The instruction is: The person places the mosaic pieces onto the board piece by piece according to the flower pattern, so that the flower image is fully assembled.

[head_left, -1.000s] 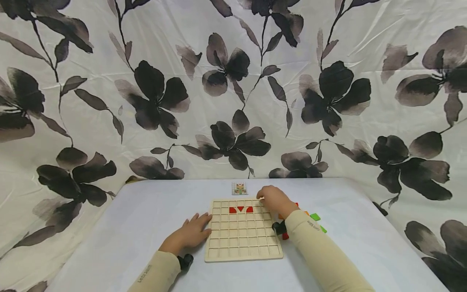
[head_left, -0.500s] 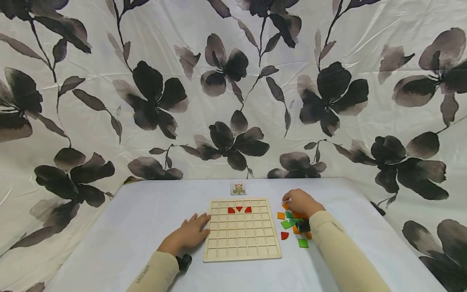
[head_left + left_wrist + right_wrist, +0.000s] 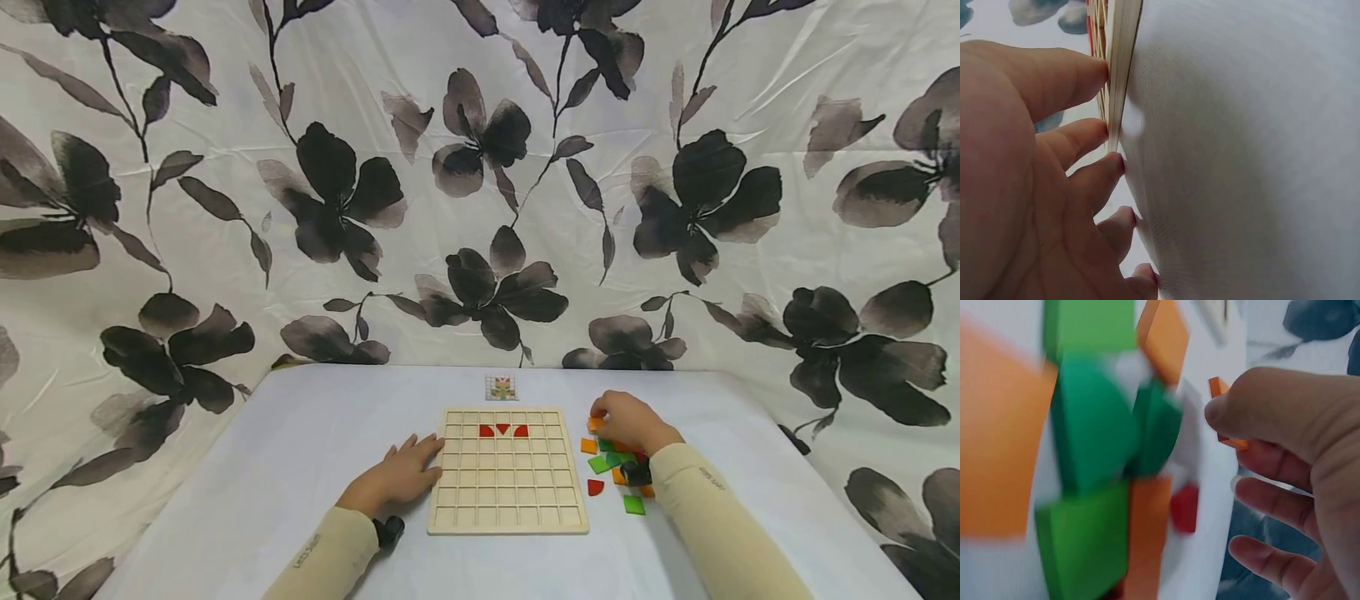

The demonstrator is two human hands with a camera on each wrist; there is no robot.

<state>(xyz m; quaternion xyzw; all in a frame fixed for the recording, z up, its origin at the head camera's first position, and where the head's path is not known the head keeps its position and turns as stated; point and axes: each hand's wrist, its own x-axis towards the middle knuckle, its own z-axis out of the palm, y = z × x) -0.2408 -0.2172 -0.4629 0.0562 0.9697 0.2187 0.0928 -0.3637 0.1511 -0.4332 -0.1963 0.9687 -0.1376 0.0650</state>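
Observation:
A wooden grid board point(image 3: 510, 492) lies flat, with three red pieces point(image 3: 502, 429) in one of its upper rows: a triangle between two rounded ones. My left hand point(image 3: 397, 475) rests at the board's left edge. In the left wrist view its fingers point(image 3: 1085, 72) are spread, thumb tip against the board's side point(image 3: 1124, 56). At the far end of the loose pieces, my right hand point(image 3: 633, 419) pinches an orange block point(image 3: 596, 424) between thumb and index finger. The right wrist view shows this orange block point(image 3: 1215, 387) at the thumb tip, its other fingers apart from it.
Loose green point(image 3: 633, 504), orange point(image 3: 588, 446) and red point(image 3: 596, 487) pieces lie right of the board, partly under the right wrist. A small card with a coloured grid pattern point(image 3: 501, 387) lies beyond the board. A floral cloth point(image 3: 480, 208) hangs behind the white table point(image 3: 337, 417).
My right hand has moved right, from the board's upper right corner to the loose pieces, and now pinches an orange block. The left hand stays at the board's edge.

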